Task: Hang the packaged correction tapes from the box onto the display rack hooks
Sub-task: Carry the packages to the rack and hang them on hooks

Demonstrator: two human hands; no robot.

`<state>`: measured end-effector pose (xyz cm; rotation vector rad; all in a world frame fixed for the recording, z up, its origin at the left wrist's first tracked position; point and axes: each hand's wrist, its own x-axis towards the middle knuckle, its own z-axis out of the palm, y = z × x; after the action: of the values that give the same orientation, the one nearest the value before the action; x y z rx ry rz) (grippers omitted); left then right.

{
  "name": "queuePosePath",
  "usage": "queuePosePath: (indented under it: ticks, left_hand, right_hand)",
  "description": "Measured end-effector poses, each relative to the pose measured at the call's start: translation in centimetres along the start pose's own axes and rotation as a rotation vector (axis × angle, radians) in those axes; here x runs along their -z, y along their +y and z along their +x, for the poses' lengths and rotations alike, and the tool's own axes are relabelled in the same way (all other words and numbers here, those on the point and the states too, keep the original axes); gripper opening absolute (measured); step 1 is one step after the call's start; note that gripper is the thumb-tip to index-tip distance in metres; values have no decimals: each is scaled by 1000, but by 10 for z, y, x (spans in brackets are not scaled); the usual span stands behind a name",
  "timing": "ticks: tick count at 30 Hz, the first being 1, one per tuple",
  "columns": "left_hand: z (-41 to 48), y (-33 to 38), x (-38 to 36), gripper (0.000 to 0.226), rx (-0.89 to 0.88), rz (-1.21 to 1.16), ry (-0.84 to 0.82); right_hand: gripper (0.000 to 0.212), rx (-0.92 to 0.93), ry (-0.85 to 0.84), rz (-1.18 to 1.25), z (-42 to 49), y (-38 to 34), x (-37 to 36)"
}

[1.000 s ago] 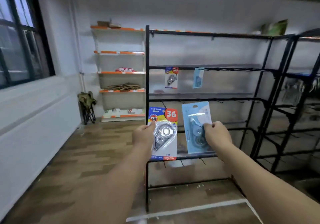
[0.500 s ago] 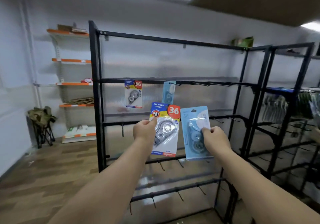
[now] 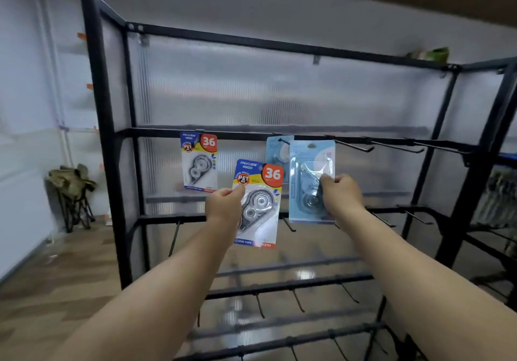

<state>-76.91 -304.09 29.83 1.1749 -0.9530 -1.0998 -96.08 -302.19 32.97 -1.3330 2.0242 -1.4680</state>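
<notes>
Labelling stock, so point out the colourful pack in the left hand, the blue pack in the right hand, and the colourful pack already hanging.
Held colourful pack [image 3: 260,201]: head view, tape wheel.
Held blue pack [image 3: 307,181]: head view, clear blister.
Hanging colourful pack [image 3: 199,163]: head view, clear blister.

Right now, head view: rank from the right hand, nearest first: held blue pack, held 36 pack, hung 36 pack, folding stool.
1. Held blue pack: gripped in the right hand.
2. Held 36 pack: just left, in the left hand.
3. Hung 36 pack: farther left, on the rack.
4. Folding stool: far left, on the floor.
</notes>
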Motion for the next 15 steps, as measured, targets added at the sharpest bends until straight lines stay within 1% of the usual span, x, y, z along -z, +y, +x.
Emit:
queuePosePath:
  ticks: [2,4,8,10,15]
  left_hand:
    - [14,2,-5,24,3,-6,18]
    - [25,6,-11,28,-2,-11,19]
    - [37,10,-18,25,-7,-25,19]
    - [42,7,-19,29,-5,-15,32]
    - [44,9,-19,22,6,-42,57]
  right_hand:
    - [25,29,-41,-25,17,0,-9]
    - [27,47,-63,-53,30,5,-16]
    - [31,62,-105,-28,46,18,-36]
    - [30,62,-121,-54,57,14,-45]
    - [30,27,-150,-112,98,-1,-71]
